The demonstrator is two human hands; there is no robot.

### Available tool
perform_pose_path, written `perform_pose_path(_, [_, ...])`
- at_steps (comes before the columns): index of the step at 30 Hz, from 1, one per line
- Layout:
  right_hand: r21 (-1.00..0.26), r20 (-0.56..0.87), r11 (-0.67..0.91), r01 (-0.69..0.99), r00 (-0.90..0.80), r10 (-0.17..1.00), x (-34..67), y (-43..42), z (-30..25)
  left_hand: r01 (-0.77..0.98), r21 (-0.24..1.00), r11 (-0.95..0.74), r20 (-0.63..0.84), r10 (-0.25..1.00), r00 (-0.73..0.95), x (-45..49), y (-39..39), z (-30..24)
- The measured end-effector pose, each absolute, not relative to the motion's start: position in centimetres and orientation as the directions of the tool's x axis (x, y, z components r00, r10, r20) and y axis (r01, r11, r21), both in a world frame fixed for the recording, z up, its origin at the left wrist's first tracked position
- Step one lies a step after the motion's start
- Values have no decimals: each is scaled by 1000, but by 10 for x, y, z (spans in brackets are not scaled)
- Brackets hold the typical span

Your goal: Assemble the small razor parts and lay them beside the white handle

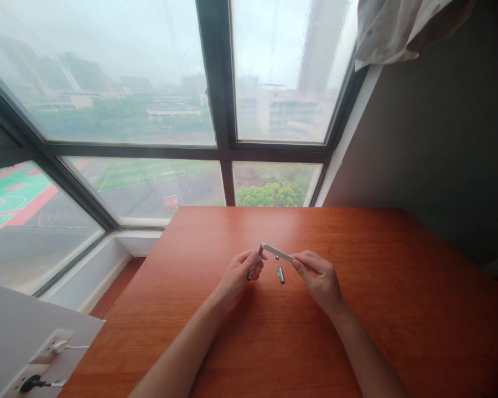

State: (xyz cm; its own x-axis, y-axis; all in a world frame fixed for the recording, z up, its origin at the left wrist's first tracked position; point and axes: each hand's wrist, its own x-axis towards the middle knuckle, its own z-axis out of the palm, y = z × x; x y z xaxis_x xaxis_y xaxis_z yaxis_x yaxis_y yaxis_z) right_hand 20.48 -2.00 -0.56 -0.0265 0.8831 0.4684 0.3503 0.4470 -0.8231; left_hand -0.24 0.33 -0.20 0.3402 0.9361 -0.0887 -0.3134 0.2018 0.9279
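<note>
My left hand [241, 272] is closed around the dark, narrow part [255, 264] of a slim object, thumb on top. A long pale grey bar [279, 253] runs from the upper end of that part, at an angle to it. Whether the two are hinged or only touching, I cannot tell. My right hand [320, 276] pinches the right end of the bar between thumb and fingers. Below the bar lies a small dark stick-shaped piece [281, 275] with a pale green stripe. A similar small piece [276, 256] lies behind the bar, partly hidden by it.
Both hands are above a reddish-brown wooden table [398, 309]. Beyond its far edge stand dark-framed windows [224, 149]. At the lower left, a wall socket [45, 354] has plugs and cables in it. A curtain [398, 33] hangs at the upper right.
</note>
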Motion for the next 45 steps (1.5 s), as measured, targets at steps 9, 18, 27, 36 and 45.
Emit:
perform_pose_path(9, [-816,439,386,430,26,898,209,-18,-7,-313,926,211,-111,945,307,-3,5,-1])
perform_pose_path(18, [-779,425,384,496,-34,905,211,-19,-8,-215,944,248,-153,912,379,-4,4,-7])
perform_pose_path(27, [-746,448,370,554,7,894,217,-18,-6,-263,933,246,-154,934,324,-2,1,-1])
perform_pose_path(36, [-777,419,382,501,-42,907,212,-19,-7,-214,942,258,-167,915,368,-2,4,-5])
perform_pose_path(45, [-791,413,356,498,5,911,215,-20,-6,-267,931,249,-150,928,342,-3,3,-2])
